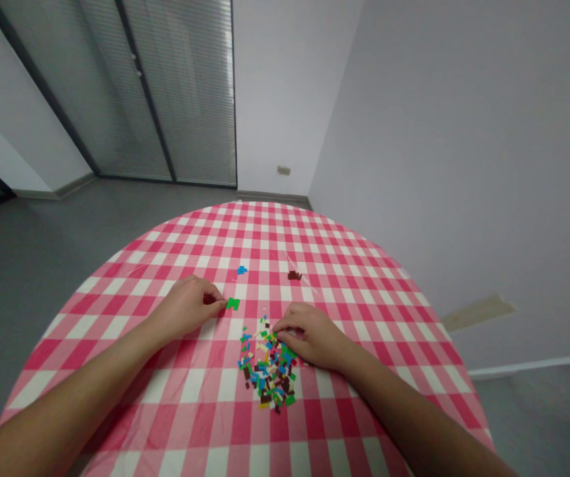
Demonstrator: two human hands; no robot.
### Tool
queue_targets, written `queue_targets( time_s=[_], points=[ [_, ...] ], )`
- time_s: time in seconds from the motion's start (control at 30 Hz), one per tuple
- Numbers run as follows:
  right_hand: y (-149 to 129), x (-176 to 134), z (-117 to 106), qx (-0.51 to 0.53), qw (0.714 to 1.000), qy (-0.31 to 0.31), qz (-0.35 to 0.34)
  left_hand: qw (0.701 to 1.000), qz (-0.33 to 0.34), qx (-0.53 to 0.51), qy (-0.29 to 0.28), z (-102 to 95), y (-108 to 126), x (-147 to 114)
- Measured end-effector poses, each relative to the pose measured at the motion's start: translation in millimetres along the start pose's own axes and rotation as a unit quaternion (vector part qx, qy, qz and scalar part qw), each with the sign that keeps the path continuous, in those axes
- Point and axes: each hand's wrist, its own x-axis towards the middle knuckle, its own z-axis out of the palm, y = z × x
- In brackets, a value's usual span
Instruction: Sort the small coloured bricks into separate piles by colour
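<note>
My left hand (189, 306) is left of the middle of the table, thumb and forefinger pinched at the near-left edge of a small green group of toy bricks (233, 304). A green brick seems to be between the fingertips, partly covered by them. Directly in front of me lies a loose pile of small mixed toy bricks (269, 371), in green, blue, brown, white and yellow. Over its upper right edge, my right hand (310, 332) has its thumb and fingertips closed together. What they hold, if anything, is too small to name.
Beyond my hands lie a small blue group of bricks (241, 270) and a dark brown one (294, 275). A red-and-white checked cloth (269, 232) covers the rounded table. Behind stand a glass partition with blinds (190, 99) and a pale wall (438, 146).
</note>
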Motion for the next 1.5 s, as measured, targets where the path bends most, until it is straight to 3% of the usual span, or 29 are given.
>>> queue_targets(
  time_s=[0.67, 0.93, 1.1, 1.3, 1.5],
  points=[
    [-2, 1, -3, -0.012, 0.999, -0.036, -0.006, 0.998, 0.054, -0.014, 0.018, 3.6, 0, -3],
    [-3, 1, -3, 0.011, 1.000, -0.020, 0.006, 0.987, 0.062, -0.044, 0.142, 5.6, 7, -5],
    [-2, 1, 1, 0.067, 0.993, 0.053, 0.080, 0.974, 0.106, -0.079, 0.181, 11.4, 18, -10],
    [-2, 3, 8, 0.156, 0.966, 0.134, 0.155, 0.969, 0.165, -0.133, 0.125, 27.0, 43, -23],
    [-10, 3, 8, 0.182, 0.964, 0.148, 0.124, 0.966, 0.162, -0.178, 0.093, 36.5, 59, -30]
  ],
)
